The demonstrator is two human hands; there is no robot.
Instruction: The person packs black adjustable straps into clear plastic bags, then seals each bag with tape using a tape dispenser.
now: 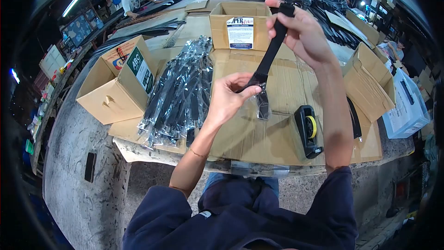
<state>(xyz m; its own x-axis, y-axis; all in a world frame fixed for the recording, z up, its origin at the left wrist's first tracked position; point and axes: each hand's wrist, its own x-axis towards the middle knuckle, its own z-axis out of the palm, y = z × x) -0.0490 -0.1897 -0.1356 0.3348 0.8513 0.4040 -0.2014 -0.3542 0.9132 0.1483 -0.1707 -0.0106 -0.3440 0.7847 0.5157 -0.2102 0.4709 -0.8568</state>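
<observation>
A long black strap (276, 41) runs slantwise between my two hands above the cardboard. Near its upper part, my right hand (303, 32) is closed round it, with the top end sticking up past the fingers. Lower down, my left hand (233, 95) pinches it between thumb and fingers. Clear plastic wrap (262, 109) shows around the strap's lower end, below the left thumb. To the left of my left hand lies a pile of black straps in clear plastic sleeves (180, 92). A black tape dispenser (306, 132) with a yellow core stands below my right forearm.
Open cardboard boxes stand at the left (111, 95), at the back (219, 30) and at the right (370, 83). Beside the right box is a translucent plastic bin (404, 106). A phone (90, 167) lies at the left. Far back, a person (136, 0) leans over long strips.
</observation>
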